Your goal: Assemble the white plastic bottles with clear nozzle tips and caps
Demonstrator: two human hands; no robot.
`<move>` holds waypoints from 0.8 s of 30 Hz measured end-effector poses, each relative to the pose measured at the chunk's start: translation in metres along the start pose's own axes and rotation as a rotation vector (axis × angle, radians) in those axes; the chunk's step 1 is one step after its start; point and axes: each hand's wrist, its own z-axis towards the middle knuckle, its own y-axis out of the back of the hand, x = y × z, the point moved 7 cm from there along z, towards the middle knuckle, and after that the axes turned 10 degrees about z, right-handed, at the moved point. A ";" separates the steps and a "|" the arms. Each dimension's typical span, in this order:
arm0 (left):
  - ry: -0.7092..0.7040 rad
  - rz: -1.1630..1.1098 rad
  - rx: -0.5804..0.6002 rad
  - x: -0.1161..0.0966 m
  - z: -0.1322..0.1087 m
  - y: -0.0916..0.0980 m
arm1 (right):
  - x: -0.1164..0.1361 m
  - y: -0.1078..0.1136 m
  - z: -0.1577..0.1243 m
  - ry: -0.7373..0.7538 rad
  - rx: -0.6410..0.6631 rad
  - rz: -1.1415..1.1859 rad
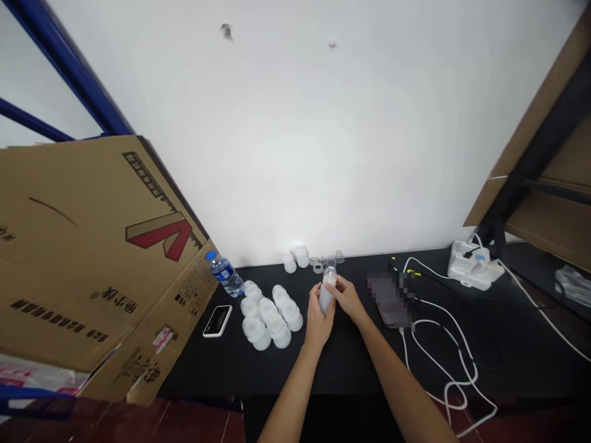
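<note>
Upright between my hands is a translucent white bottle with a clear top. My left hand wraps round its body from the left. The fingers of my right hand close on its upper part from the right. Several similar white bottles with clear tops stand grouped on the black table to the left. Two white bottles without clear tops are by the wall. Beside them lie several small clear rings and caps, partly behind the bottle I hold.
A blue-capped water bottle and a white phone-like device are at the left, near a large cardboard box. On the right are a dark phone, looping white cables and a white power strip. A white wall rises behind the table.
</note>
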 end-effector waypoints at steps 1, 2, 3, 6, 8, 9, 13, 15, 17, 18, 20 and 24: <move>0.000 -0.009 -0.002 0.000 0.000 0.000 | 0.001 0.004 0.000 0.010 -0.020 -0.031; 0.004 -0.014 -0.009 0.001 0.000 0.001 | 0.001 0.007 0.000 0.017 -0.034 -0.057; 0.014 -0.015 -0.019 0.003 0.000 0.001 | 0.001 0.008 0.000 0.024 -0.042 -0.079; 0.050 -0.031 -0.051 0.011 0.000 -0.001 | 0.004 0.009 -0.002 0.064 -0.050 -0.125; 0.051 -0.073 -0.070 0.015 0.001 -0.003 | 0.009 0.010 -0.004 0.105 -0.063 -0.162; 0.045 -0.097 -0.071 0.015 0.002 -0.005 | 0.012 0.010 -0.005 0.125 -0.075 -0.186; 0.051 -0.071 -0.081 0.012 0.005 -0.004 | 0.024 0.018 -0.003 0.186 -0.153 -0.297; 0.040 0.029 -0.032 0.006 0.006 -0.004 | 0.026 0.020 0.001 0.196 -0.170 -0.324; -0.022 0.143 0.102 -0.002 0.005 -0.011 | 0.025 0.017 0.006 0.183 -0.138 -0.342; -0.066 0.197 0.181 -0.006 0.003 -0.015 | 0.024 0.013 0.009 0.166 -0.104 -0.359; -0.145 0.275 0.299 -0.011 0.000 -0.023 | 0.019 0.002 0.015 0.116 -0.011 -0.428; -0.185 0.308 0.342 -0.009 -0.002 -0.028 | 0.015 -0.028 0.023 0.057 0.144 -0.613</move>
